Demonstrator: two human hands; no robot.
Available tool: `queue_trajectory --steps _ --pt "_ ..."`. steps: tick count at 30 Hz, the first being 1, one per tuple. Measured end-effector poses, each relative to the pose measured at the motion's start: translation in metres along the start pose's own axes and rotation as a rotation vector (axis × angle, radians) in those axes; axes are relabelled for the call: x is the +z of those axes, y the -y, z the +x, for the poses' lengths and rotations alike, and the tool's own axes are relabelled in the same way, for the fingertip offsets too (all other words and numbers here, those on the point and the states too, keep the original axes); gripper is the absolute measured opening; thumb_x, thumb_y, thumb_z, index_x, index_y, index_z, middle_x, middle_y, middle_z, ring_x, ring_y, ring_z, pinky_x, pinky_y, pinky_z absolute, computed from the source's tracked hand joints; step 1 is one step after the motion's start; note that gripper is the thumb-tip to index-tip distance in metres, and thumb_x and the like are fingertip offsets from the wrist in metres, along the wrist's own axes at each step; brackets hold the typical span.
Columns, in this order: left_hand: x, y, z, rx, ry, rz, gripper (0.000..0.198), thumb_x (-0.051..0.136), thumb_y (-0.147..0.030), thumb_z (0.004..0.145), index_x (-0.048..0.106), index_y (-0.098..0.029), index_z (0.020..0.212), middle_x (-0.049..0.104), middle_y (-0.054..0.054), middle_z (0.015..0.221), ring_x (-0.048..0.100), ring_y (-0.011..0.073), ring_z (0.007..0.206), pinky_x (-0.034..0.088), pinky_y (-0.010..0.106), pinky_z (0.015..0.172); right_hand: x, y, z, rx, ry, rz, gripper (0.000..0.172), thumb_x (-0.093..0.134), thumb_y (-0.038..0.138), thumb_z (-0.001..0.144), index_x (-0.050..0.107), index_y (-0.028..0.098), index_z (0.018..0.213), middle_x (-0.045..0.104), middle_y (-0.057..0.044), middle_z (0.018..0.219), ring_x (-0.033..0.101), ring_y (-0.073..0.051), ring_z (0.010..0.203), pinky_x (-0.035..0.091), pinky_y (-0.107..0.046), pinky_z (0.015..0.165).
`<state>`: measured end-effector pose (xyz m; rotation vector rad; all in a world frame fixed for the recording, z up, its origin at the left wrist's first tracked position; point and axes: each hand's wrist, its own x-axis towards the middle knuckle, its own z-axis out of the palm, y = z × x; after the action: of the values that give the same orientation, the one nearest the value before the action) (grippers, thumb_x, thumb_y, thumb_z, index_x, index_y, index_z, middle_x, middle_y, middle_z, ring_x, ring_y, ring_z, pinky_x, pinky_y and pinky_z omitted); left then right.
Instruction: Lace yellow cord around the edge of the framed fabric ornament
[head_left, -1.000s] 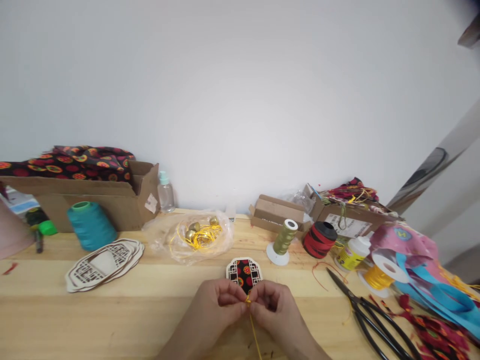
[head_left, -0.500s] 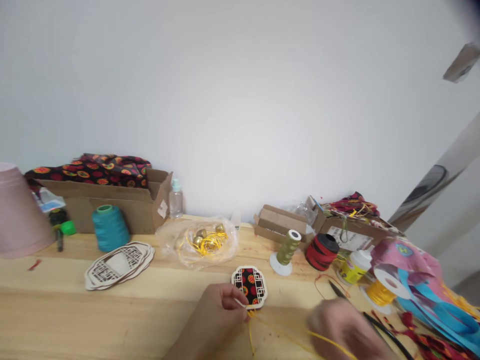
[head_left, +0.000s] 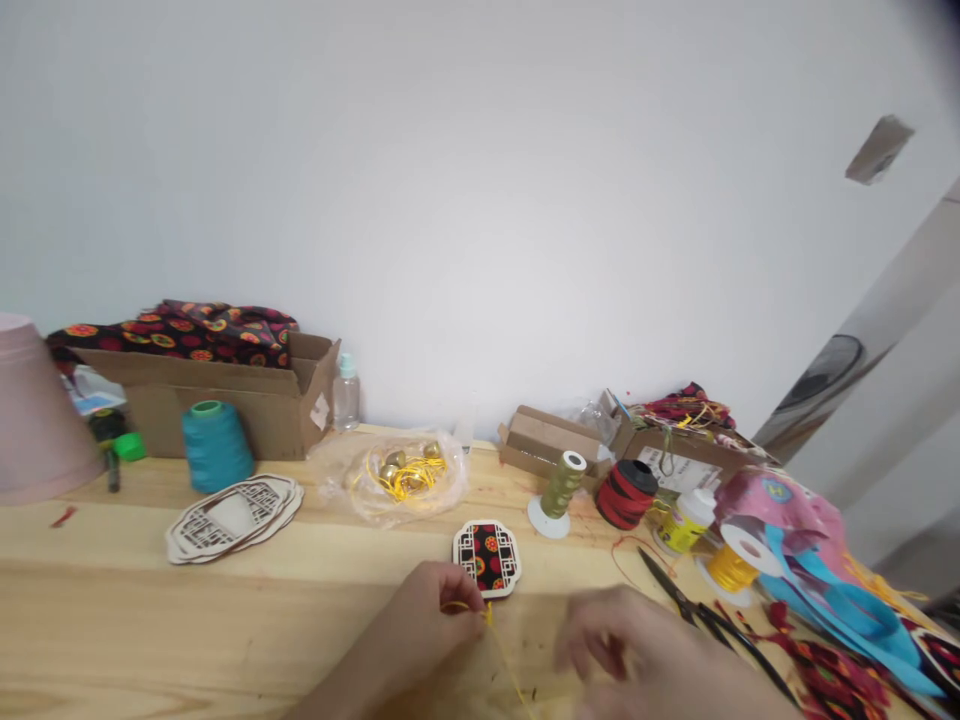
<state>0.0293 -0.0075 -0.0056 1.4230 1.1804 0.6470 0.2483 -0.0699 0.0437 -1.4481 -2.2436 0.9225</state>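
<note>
Against the wall at far left, an open cardboard box (head_left: 225,405), heaped with dark fabric (head_left: 180,330) printed in red and orange rounds. Beside its flap, a small clear spray bottle (head_left: 346,392). Toward the table's middle, a crumpled clear plastic bag (head_left: 450,475), holding gold bells (head_left: 391,463) and a tangle of yellow string. Further right, a shallow cardboard box (head_left: 544,440), contents out of sight. Behind that, a labelled box (head_left: 686,460) stuffed with fabric scraps and loose cords.

Low in the middle, left hand (head_left: 427,620) pinching a yellow cord (head_left: 501,650) between thumb and forefinger, other fingers curled. Runs down and right from the pinch to the lower edge, just in front of a small lattice ornament (head_left: 487,557) with red-dotted black fabric in its frame. Lies flat on the wooden table (head_left: 150,610). Just right of the cord, right hand (head_left: 637,645), badly blurred. Fingers bent, but cannot tell whether closed on anything.

Both forearms cut off by the lower edge. At far left, a pink cone shape (head_left: 30,410), cropped by the frame and hard to identify. Black scissors (head_left: 697,610) partly hidden behind the right hand. At the right edge, a pile of pink and blue ribbon (head_left: 810,560), blurred and cropped.
</note>
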Motion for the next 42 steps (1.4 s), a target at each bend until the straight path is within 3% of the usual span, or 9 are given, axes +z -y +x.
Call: queue_trajectory --steps 4,8,15,19,26,30,36,42 --pt "-0.002 -0.004 -0.004 0.031 0.010 0.089 0.006 0.053 -0.018 0.054 0.054 -0.013 0.058 0.048 -0.006 0.051 0.042 0.0103 0.052 0.031 0.020 0.049 0.023 0.013 0.051 0.104 0.015 -0.167 0.030 0.068 0.039 0.052 0.061 0.022 0.076 0.058 0.004 0.067 0.050 -0.011 0.061 0.032 -0.017 0.050" --pt "-0.003 0.002 -0.002 0.032 0.013 0.159 0.012 0.051 -0.025 0.061 0.053 -0.014 0.061 0.048 -0.005 0.054 0.041 0.0104 0.052 0.030 0.020 0.047 0.043 0.014 0.067 0.124 0.002 -0.238 0.013 0.062 0.031 0.057 0.061 0.021 0.064 0.059 0.004 0.060 0.048 -0.009 0.054 0.027 -0.017 0.046" --pt "-0.004 0.005 0.002 0.015 -0.015 0.285 0.010 0.044 -0.023 0.066 0.050 -0.016 0.061 0.052 -0.004 0.057 0.047 0.0132 0.056 0.033 0.021 0.051 0.052 -0.011 0.074 0.043 -0.030 -0.078 0.013 0.053 0.026 0.069 0.064 0.020 0.066 0.059 0.003 0.058 0.046 -0.007 0.051 0.027 -0.015 0.047" --pt "-0.004 0.000 0.001 -0.026 0.035 0.308 0.013 0.042 -0.018 0.064 0.055 -0.016 0.065 0.059 -0.001 0.063 0.053 0.0157 0.063 0.038 0.022 0.056 0.052 -0.011 0.073 0.027 0.007 0.003 0.016 0.051 0.019 0.068 0.065 0.021 0.075 0.060 0.004 0.061 0.046 -0.007 0.052 0.029 -0.014 0.047" --pt "-0.002 0.003 -0.001 -0.093 0.119 0.248 0.019 0.040 -0.012 0.061 0.057 -0.018 0.069 0.061 -0.002 0.064 0.054 0.0142 0.063 0.038 0.020 0.055 0.054 -0.009 0.073 0.057 -0.072 0.016 0.022 0.047 0.016 0.069 0.065 0.025 0.078 0.062 0.003 0.062 0.049 -0.008 0.053 0.031 -0.016 0.050" --pt "0.000 -0.002 -0.003 -0.076 0.162 0.255 0.013 0.046 -0.023 0.067 0.058 -0.017 0.069 0.057 -0.003 0.061 0.049 0.0122 0.057 0.035 0.018 0.050 0.053 -0.007 0.074 0.060 -0.083 0.017 0.021 0.047 0.014 0.067 0.065 0.023 0.074 0.062 0.002 0.061 0.049 -0.008 0.052 0.031 -0.016 0.049" --pt "0.004 -0.003 0.001 -0.082 0.088 0.399 0.034 0.046 -0.046 0.069 0.059 -0.016 0.061 0.054 -0.002 0.054 0.044 0.0117 0.051 0.030 0.019 0.046 0.051 -0.004 0.073 0.036 -0.092 -0.010 0.017 0.050 0.013 0.065 0.064 0.020 0.070 0.063 0.002 0.061 0.050 -0.008 0.054 0.030 -0.016 0.049" --pt "0.003 -0.002 0.004 -0.097 0.144 0.338 0.033 0.042 -0.039 0.073 0.057 -0.014 0.057 0.050 -0.004 0.048 0.039 0.0081 0.041 0.026 0.018 0.041 0.051 -0.006 0.075 -0.011 -0.097 -0.007 0.018 0.049 0.013 0.067 0.065 0.020 0.071 0.063 0.001 0.064 0.051 -0.009 0.057 0.032 -0.016 0.051"
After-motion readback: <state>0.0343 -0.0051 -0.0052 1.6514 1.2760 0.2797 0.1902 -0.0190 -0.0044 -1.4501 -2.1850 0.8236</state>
